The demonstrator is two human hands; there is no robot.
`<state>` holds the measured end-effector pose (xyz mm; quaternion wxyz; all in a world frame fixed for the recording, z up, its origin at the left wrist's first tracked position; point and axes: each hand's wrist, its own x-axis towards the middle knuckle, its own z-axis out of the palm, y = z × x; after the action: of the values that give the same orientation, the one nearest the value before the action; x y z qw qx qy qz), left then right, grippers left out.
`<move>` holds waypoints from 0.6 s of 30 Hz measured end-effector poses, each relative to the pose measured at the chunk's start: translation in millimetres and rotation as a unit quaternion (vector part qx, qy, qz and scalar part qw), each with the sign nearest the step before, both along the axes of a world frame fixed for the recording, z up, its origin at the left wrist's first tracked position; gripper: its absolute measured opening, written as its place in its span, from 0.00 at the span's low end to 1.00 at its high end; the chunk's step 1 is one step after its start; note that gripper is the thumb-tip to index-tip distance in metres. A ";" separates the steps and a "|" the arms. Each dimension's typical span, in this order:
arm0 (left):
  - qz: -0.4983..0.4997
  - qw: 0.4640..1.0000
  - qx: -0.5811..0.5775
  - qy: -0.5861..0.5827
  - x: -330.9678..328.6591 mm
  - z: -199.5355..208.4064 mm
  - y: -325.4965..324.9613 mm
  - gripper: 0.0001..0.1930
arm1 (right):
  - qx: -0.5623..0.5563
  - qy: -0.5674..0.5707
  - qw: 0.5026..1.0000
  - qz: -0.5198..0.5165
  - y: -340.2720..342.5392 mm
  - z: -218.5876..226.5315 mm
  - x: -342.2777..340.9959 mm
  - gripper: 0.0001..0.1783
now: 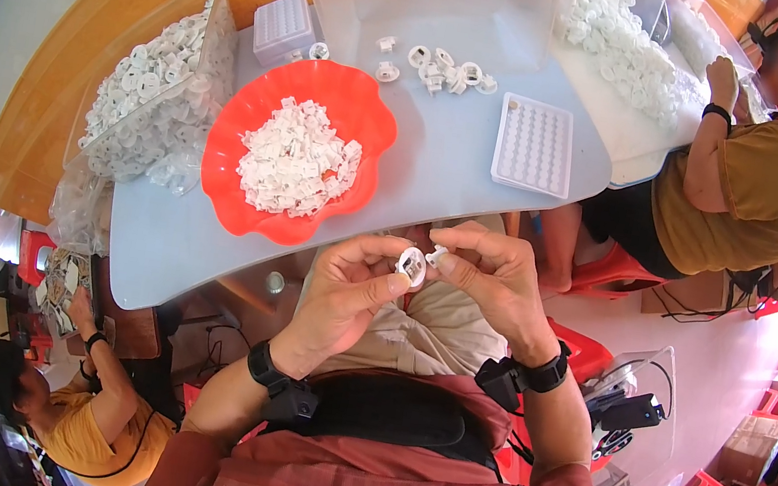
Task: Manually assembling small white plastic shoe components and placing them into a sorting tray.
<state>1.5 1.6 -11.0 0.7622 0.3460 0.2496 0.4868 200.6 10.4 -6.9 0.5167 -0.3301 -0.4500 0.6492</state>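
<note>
The big blue table [423, 153] bends past the hands, and its near edge runs from 8 o'clock round to 2 o'clock. The red bowl [374, 118], full of white bits [294, 153], sits at 10 o'clock from the hands, close to that edge. A flat white tray [534, 146] lies at 1 o'clock, with bare tabletop between it and the bowl. Both hands are up in front of the edge, fingers bent, tips almost meeting. The left hand [340, 301] pinches a white ring [413, 267] between thumb and fingers. The right hand [492, 284] pinches a tiny white piece [437, 254] at 2 o'clock from the ring. Fingertips hide some of both, and I can't tell if they touch.
</note>
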 end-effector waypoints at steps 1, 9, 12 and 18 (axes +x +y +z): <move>-0.001 1.000 -0.002 -0.002 0.4 -0.2 0.1 0.17 | -0.001 0.000 1.000 0.000 -0.1 -1.6 0.9 0.08; 0.002 1.000 -0.006 -0.003 0.5 0.0 -0.2 0.16 | -0.003 -0.028 1.000 -0.008 -2.5 -8.3 3.5 0.09; 0.001 1.000 -0.004 -0.004 1.8 1.3 -0.1 0.16 | -0.005 -0.013 1.000 -0.028 -3.1 -8.9 3.3 0.08; -0.001 1.000 0.000 -0.027 2.4 -1.0 -0.4 0.16 | -0.013 -0.012 0.998 -0.068 -11.4 -1.3 0.8 0.08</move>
<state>3.9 1.2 -12.0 0.7688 0.3333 0.2289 0.4955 201.4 -1.0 -8.3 0.5497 -0.3745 -0.4245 0.6144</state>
